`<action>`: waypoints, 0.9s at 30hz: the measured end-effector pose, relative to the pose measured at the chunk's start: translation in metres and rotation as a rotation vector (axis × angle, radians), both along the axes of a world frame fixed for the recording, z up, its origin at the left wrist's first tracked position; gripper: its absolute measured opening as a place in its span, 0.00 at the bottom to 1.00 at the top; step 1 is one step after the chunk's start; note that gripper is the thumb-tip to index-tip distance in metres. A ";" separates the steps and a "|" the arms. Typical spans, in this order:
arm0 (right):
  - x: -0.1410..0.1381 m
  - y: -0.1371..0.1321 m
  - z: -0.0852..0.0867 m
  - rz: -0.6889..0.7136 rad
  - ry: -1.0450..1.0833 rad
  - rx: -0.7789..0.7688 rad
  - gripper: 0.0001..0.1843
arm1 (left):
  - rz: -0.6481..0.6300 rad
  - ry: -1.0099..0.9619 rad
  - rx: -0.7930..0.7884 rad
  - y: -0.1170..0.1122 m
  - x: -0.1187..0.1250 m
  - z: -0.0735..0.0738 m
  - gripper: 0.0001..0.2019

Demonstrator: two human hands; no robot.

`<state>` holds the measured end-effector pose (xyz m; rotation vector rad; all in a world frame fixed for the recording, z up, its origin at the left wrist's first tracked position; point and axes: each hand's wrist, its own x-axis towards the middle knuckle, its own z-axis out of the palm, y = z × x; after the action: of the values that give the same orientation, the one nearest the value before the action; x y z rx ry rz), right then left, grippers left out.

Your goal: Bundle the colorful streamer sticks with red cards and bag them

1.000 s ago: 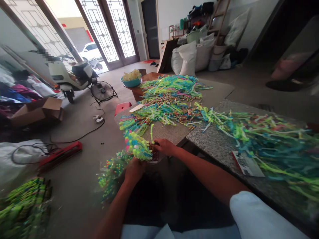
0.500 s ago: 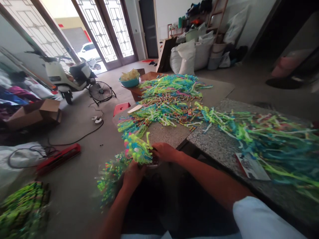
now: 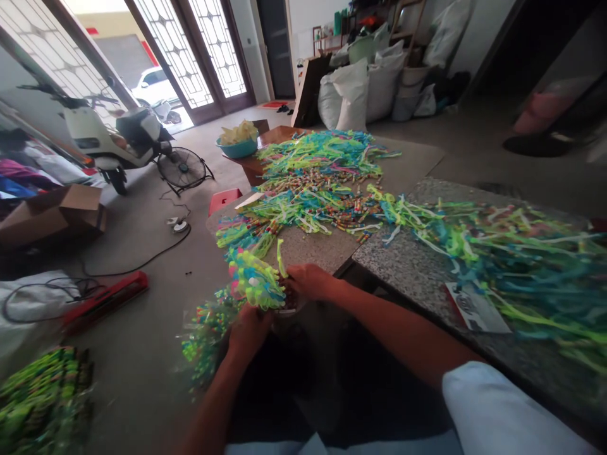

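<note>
A bundle of neon yellow, blue and pink cords (image 3: pixel 256 281) is in front of me, past the table's near edge. My left hand (image 3: pixel 251 325) is closed around its lower side. Against its right side, my right hand (image 3: pixel 308 282) has its fingers curled in, with a short yellow strand standing up by them. Brownish beads show between the hands, partly hidden by the fingers. Below and left of the bundle hang bagged green and red beaded pieces (image 3: pixel 203 341). A heap of beaded cords (image 3: pixel 322 155) covers the stone-topped table (image 3: pixel 327 253) ahead.
More cords (image 3: pixel 521 272) lie on a speckled slab to the right, beside a printed card (image 3: pixel 477 308). A blue basin (image 3: pixel 237 146) stands at the table's far left. On the floor are a fan (image 3: pixel 183 167), a scooter (image 3: pixel 118 139), a cardboard box (image 3: pixel 57 212) and a red metal object (image 3: pixel 107 300).
The view has shifted slightly, so most things sit a little further left and higher. Both hands keep hold of the bundle, and the short yellow strand stands more upright beside the right fingers.
</note>
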<state>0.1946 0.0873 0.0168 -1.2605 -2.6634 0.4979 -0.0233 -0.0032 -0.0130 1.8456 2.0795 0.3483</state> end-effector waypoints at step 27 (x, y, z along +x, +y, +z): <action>-0.028 0.098 0.034 0.081 -0.194 -0.176 0.11 | 0.068 0.018 -0.028 -0.006 0.000 -0.001 0.09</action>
<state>0.1667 0.1854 0.0508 -1.3133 -2.8956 0.6670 -0.0230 -0.0093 -0.0143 1.7717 2.1525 0.3191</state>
